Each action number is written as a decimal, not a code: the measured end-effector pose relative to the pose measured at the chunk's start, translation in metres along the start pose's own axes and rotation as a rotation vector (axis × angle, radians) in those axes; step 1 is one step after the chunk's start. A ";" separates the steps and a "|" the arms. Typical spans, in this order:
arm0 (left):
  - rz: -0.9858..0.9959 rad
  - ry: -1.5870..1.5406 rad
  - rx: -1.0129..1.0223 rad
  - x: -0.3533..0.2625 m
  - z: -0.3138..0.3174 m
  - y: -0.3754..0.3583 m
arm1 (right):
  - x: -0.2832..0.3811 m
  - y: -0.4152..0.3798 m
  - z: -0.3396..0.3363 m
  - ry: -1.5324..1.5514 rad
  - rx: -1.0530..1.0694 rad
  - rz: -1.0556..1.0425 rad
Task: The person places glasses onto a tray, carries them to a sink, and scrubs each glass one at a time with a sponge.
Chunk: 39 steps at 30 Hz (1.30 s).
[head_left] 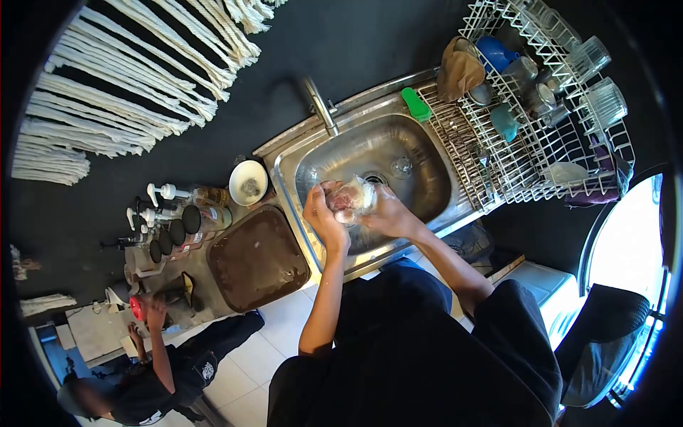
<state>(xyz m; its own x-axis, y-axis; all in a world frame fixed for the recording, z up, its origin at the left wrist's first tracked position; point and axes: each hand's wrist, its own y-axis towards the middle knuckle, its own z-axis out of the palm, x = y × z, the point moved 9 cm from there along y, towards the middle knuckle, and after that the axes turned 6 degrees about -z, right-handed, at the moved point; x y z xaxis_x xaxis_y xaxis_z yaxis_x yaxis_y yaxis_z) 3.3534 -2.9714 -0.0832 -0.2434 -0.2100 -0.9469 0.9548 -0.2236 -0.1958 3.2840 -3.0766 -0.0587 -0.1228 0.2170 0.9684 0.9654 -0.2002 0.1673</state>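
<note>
Over the metal sink (420,149), my left hand (329,219) and my right hand (391,213) come together around a rounded, wet-looking object (345,198), reddish in the middle with white foam or a whitish part on its right side. What it is exactly cannot be made out. My left hand's fingers curl round its left and lower side, and my right hand presses against its right side. Behind them stands the faucet (321,107). A clear glass-like item (402,167) lies in the basin near the drain.
On the right, a white wire rack (526,160) holds glasses and cups. A green item (415,104) lies at the sink's back edge. To the left are a white bowl (248,183), a brown tray (259,260) and pump bottles (171,192). Another person (163,370) works at lower left.
</note>
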 end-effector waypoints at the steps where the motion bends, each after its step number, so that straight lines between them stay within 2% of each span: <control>1: 0.048 0.038 0.012 -0.005 0.002 -0.002 | 0.003 -0.002 -0.001 0.220 0.023 0.002; 2: 0.099 0.074 0.025 -0.012 0.006 -0.004 | 0.012 -0.003 -0.005 0.215 0.016 0.001; 4: 0.131 0.079 0.010 -0.017 0.010 -0.006 | 0.012 -0.007 -0.007 0.526 -0.072 0.120; 5: 0.160 0.091 -0.012 -0.021 0.009 -0.008 | 0.008 -0.009 -0.001 0.524 -0.077 0.117; 7: 0.170 0.063 0.002 -0.024 0.011 -0.013 | -0.017 -0.022 -0.004 0.655 -0.340 0.187; 8: 0.181 0.033 0.011 -0.026 0.013 -0.014 | -0.013 -0.021 -0.008 0.653 -0.342 0.183; 9: 0.183 0.031 0.012 -0.027 0.016 -0.014 | 0.001 -0.019 -0.014 0.479 -0.312 0.127; 10: 0.068 -0.157 0.019 -0.016 0.017 -0.013 | 0.011 -0.018 -0.016 0.309 -0.280 0.074; 11: -0.047 -0.345 0.025 -0.005 0.020 -0.013 | 0.008 -0.020 -0.012 0.310 -0.279 0.075; 12: -0.045 -0.348 0.028 0.000 0.020 -0.014 | 0.004 -0.021 -0.013 0.272 -0.322 0.045; 14: -0.401 -0.567 0.094 0.036 0.034 -0.022 | 0.003 -0.023 -0.015 0.229 -0.363 0.012; 15: -0.480 -0.504 0.134 0.037 0.042 -0.031 | 0.003 -0.025 -0.015 0.170 -0.370 0.030; 16: -0.477 -0.505 0.131 0.037 0.042 -0.031 | 0.002 -0.027 -0.014 0.111 -0.376 0.047; 18: -0.444 -0.517 0.311 0.030 0.060 -0.031 | -0.007 -0.028 -0.004 0.222 -0.341 0.007; 20: -0.427 -0.510 0.258 0.038 0.052 -0.027 | -0.033 -0.030 0.012 0.811 -0.458 0.150; 22: -0.357 -0.470 0.274 0.036 0.051 -0.025 | -0.032 -0.026 0.014 0.820 -0.460 0.146; 24: -0.367 -0.492 0.224 0.039 0.050 -0.026 | -0.025 -0.028 0.013 1.008 -0.587 0.202; 26: -0.399 -0.521 0.136 0.040 0.043 -0.026 | -0.021 -0.030 0.012 1.014 -0.627 0.220; 27: -0.279 -0.441 0.102 0.036 0.034 -0.017 | -0.019 -0.030 0.012 1.021 -0.620 0.207; 28: -0.280 -0.442 0.101 0.036 0.033 -0.014 | -0.017 -0.030 0.011 1.028 -0.615 0.190; 30: 0.008 -0.261 -0.037 0.004 0.017 -0.010 | -0.017 -0.031 0.009 1.016 -0.618 0.180; 31: 0.010 -0.262 -0.039 0.001 0.015 -0.008 | -0.018 -0.034 0.007 0.950 -0.645 0.229; 33: 0.307 -0.002 0.090 -0.031 0.027 -0.015 | -0.021 -0.040 0.004 0.883 -0.675 0.284; 34: 0.307 -0.003 0.088 -0.036 0.026 -0.014 | -0.022 -0.040 -0.003 0.795 -0.702 0.279; 36: 0.778 0.511 0.174 -0.075 0.052 -0.042 | -0.018 -0.036 -0.017 0.671 -0.702 0.295; 38: 0.833 0.550 0.198 -0.073 0.060 -0.049 | -0.014 -0.032 -0.027 0.692 -0.747 0.177; 39: 0.599 0.351 0.105 -0.062 0.054 -0.042 | -0.012 -0.030 -0.024 0.694 -0.745 0.176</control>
<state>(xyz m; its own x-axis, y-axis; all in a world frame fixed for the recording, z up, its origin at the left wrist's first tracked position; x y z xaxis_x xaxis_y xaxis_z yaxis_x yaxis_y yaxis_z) 3.3194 -3.0001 -0.0021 0.4058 -0.0102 -0.9139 0.8814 -0.2600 0.3943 3.2506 -3.0964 -0.0711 -0.3277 -0.4239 0.8443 0.6238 -0.7683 -0.1437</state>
